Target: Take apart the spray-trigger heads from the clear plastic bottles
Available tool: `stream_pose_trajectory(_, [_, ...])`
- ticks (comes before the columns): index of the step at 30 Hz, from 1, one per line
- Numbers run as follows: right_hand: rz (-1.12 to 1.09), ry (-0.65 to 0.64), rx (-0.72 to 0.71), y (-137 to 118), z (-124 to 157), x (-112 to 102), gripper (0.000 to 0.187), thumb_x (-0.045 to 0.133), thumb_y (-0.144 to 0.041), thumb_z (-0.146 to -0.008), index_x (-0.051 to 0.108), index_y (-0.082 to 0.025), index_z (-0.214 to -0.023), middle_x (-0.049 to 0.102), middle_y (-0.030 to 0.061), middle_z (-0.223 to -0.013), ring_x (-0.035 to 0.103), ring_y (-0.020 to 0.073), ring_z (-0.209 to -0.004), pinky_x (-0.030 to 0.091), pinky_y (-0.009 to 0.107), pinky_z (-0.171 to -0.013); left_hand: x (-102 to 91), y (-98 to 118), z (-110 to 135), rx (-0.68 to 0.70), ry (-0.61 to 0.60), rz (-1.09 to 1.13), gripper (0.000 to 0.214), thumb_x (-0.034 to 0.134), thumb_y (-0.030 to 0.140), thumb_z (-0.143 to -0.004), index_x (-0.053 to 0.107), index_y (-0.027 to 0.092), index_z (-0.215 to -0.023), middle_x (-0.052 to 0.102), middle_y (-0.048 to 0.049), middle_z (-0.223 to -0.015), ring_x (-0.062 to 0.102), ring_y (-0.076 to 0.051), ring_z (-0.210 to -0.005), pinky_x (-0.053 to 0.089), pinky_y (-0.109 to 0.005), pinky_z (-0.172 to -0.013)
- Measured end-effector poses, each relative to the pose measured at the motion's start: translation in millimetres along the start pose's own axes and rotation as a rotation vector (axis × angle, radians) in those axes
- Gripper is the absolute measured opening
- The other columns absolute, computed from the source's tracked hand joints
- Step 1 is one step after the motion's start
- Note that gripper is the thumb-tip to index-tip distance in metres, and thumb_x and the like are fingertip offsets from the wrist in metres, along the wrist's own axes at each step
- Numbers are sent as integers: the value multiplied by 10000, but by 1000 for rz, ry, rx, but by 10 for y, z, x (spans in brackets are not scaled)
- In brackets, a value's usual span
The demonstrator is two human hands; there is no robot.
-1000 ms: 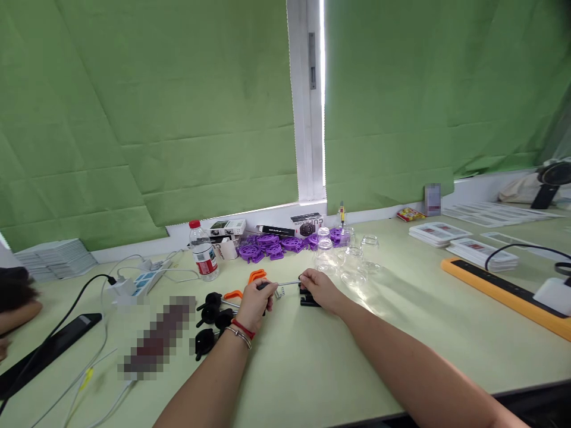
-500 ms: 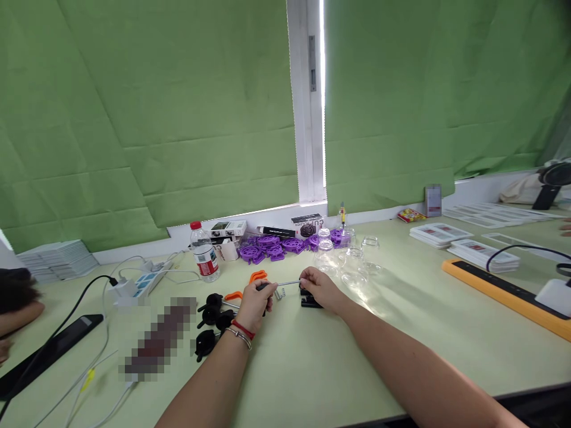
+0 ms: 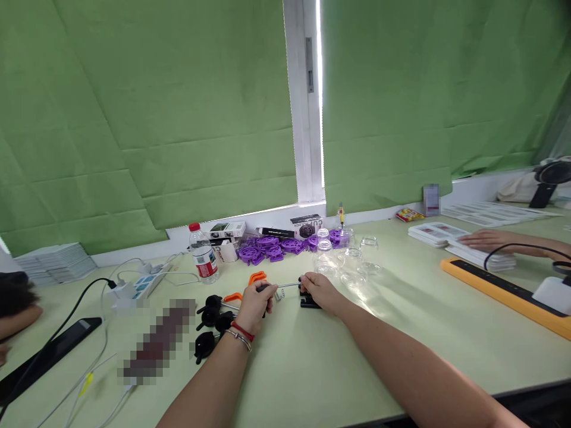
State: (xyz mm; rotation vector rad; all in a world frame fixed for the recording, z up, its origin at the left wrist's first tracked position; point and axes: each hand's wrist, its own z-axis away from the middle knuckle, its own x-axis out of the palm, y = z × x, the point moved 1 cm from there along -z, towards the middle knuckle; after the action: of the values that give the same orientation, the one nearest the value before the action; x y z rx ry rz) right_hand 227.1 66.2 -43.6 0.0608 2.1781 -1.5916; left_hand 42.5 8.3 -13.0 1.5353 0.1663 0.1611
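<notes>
My left hand point(image 3: 255, 306), wearing a red band and a metal bracelet, is closed around the black end of a thin metal rod point(image 3: 289, 285). The rod points right toward my right hand point(image 3: 317, 288), whose fingers are pinched at its tip. Beneath those fingers is a black slotted part point(image 3: 308, 302), partly covered by the hand. A small metal spring point(image 3: 281, 294) lies on the table below the rod. Left of my left hand are several black knob-like pieces point(image 3: 205, 345) with metal rods, and orange parts point(image 3: 257, 277) lie just behind it.
Clear glass jars point(image 3: 354, 261) and purple plastic parts point(image 3: 267, 246) stand behind my hands. A water bottle point(image 3: 204, 255) and a power strip point(image 3: 147, 283) are at left. On the right, another person's hand point(image 3: 484, 239) rests on stacked cards, behind an orange power strip point(image 3: 504, 291).
Another person's hand has reached in from the right onto the card stack. My two hands hold nearly the same position on the rod; the view has shifted slightly.
</notes>
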Motion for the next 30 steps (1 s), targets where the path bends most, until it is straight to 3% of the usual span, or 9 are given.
stream_pose_trajectory(3, [-57, 12, 1, 26, -20, 0, 390, 377, -475, -888, 567, -182, -715, 599, 25, -714, 506, 148, -665, 393, 295, -665, -1, -2, -4, -2, 5, -6, 342, 731, 399, -596, 512, 166, -717, 515, 36, -493, 418, -73, -388, 312, -199, -374])
stream_pose_trajectory(7, [-159, 2, -18, 62, -30, 3, 221, 478, -407, -844, 548, -199, -841, 607, 8, -762, 548, 155, -737, 416, 291, -699, -3, -4, -7, 1, 7, -10, 342, 727, 403, -599, 509, 167, -716, 513, 37, -489, 416, -74, -387, 316, -200, -376])
stream_pose_trajectory(11, [-108, -11, -43, 48, -10, 3, 146, 504, -343, -818, 527, -201, -792, 609, 3, -752, 546, 151, -721, 415, 288, -687, -5, -6, -4, 3, 9, -7, 361, 736, 417, -589, 517, 164, -724, 500, 46, -479, 421, -75, -383, 311, -200, -378])
stream_pose_trajectory(18, [5, -7, -16, -12, 4, -6, 267, 436, -392, -863, 549, -194, -723, 627, 18, -737, 520, 149, -667, 401, 286, -661, -4, -10, -3, 14, -1, -10, 357, 728, 416, -597, 511, 163, -726, 508, 45, -493, 422, -74, -382, 304, -202, -381])
stream_pose_trajectory(30, [13, 7, 4, 9, 1, -6, 443, 358, -506, -895, 570, -185, -675, 605, 24, -684, 501, 146, -627, 391, 285, -635, 0, 5, 7, 7, 0, -23, 346, 714, 410, -607, 499, 168, -730, 510, 40, -502, 420, -77, -390, 312, -205, -375])
